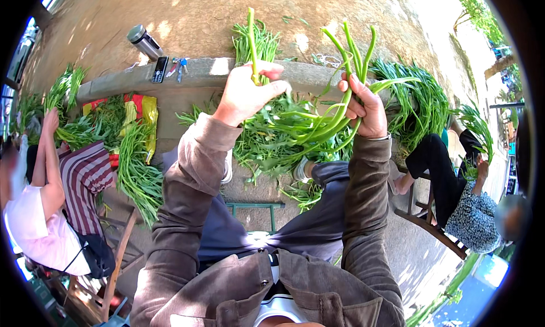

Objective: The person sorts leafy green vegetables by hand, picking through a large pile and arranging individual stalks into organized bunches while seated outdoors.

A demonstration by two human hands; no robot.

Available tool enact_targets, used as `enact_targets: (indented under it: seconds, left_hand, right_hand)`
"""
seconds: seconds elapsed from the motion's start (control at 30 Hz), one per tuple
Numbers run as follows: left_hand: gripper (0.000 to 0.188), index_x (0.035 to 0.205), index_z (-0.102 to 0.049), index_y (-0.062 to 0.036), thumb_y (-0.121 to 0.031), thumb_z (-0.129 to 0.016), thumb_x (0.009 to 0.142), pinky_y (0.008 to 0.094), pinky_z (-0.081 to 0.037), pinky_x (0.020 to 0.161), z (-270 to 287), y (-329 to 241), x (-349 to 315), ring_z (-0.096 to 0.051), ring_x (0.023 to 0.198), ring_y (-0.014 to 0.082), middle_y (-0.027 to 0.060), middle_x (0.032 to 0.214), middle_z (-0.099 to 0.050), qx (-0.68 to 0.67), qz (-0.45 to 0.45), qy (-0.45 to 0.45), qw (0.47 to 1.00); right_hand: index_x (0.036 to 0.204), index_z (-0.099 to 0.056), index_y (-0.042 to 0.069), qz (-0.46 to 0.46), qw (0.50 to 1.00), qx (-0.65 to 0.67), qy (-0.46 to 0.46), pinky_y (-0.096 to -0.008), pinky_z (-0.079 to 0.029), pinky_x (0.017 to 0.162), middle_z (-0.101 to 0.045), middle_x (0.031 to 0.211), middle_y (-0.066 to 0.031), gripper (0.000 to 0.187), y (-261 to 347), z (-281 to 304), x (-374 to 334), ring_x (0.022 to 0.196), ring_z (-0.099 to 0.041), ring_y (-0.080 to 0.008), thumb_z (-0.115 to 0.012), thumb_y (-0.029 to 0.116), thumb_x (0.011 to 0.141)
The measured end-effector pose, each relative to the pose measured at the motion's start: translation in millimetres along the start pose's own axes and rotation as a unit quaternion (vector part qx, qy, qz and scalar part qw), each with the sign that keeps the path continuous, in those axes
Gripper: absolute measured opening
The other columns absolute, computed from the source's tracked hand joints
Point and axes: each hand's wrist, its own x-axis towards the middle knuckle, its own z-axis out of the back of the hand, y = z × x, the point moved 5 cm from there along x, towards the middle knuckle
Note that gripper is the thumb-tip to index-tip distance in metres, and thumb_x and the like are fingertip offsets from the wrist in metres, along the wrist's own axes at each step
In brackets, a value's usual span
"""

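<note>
My left hand (243, 95), raised in front of me, is closed on a single thick green water spinach stem (251, 40) that points away from me. To its right, my right hand (369, 111) grips a small bunch of water spinach (321, 131). Its bare stem ends stick up past my fingers, and its leafy ends bend down to the left. Below both hands lies a loose heap of leafy greens (255, 148) on the ground, between my feet and a low stone kerb. A neat bundle of stems (264, 46) rests just beyond the kerb.
On the stone kerb (125, 78) are a phone (159, 70), keys (180, 70) and a steel flask (145, 42). A large pile of greens (417, 103) hangs over its right end. Seated people with greens flank me: one person (51, 225) left, another (471, 213) right.
</note>
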Motion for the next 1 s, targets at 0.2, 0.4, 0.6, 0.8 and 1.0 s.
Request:
enact_targets:
  seconds: [0.2,0.4,0.6,0.8,1.0]
  left_hand:
    - [0.036,0.106,-0.059,0.0024,-0.011,-0.067,0.074,0.0219,-0.045,0.067,-18.5,-4.6,-0.1,-0.056,0.077,0.0068,0.0049,0.096,-0.061,-0.074,0.090,0.086,0.989]
    - [0.030,0.106,-0.059,-0.0024,-0.003,-0.063,0.077,0.0208,-0.045,0.066,-32.3,1.6,-1.4,-0.054,0.075,0.0041,0.0001,0.091,-0.060,-0.074,0.044,0.113,0.990]
    - [0.024,0.101,-0.061,-0.0001,-0.004,-0.064,0.078,0.0229,-0.047,0.072,-41.9,15.7,-2.0,-0.057,0.080,0.0085,0.0029,0.090,-0.062,-0.095,0.102,0.160,0.977]
    - [0.039,0.114,-0.054,-0.0024,-0.007,-0.066,0.077,0.0216,-0.045,0.068,-43.4,14.3,-4.3,-0.053,0.075,0.0066,-0.0004,0.080,-0.056,-0.074,0.059,0.147,0.985]
    - [0.049,0.121,-0.049,-0.0043,-0.009,-0.069,0.077,0.0200,-0.042,0.064,-46.6,12.8,-2.2,-0.049,0.069,0.0053,-0.0027,0.075,-0.051,-0.102,0.064,0.118,0.986]
  right_hand:
    - [0.100,-0.055,0.001,-0.019,0.999,-0.034,0.030,-0.0161,-0.024,0.037,-0.059,0.078,0.0000,0.021,-15.1,-32.5,0.0,0.039,-0.028,0.0001,-0.053,0.017,0.087]
    - [0.102,-0.055,0.001,-0.025,0.997,-0.015,0.068,-0.0162,-0.024,0.038,-0.058,0.081,0.0004,0.022,-21.9,-39.7,3.6,0.040,-0.029,-0.0002,-0.053,0.016,0.086]
    - [0.102,-0.053,0.000,-0.007,0.998,0.031,0.046,-0.0162,-0.025,0.037,-0.059,0.080,-0.0020,0.022,-17.2,-29.2,6.5,0.039,-0.028,0.0001,-0.052,0.015,0.087]
    - [0.103,-0.052,-0.001,-0.019,0.996,0.054,0.065,-0.0157,-0.025,0.036,-0.059,0.081,-0.0021,0.022,-18.2,-29.6,8.6,0.038,-0.028,0.0007,-0.051,0.014,0.087]
    - [0.105,-0.050,0.000,-0.036,0.991,0.070,0.106,-0.0147,-0.025,0.036,-0.059,0.081,-0.0014,0.023,-24.7,-37.2,9.0,0.038,-0.027,0.0012,-0.050,0.015,0.088]
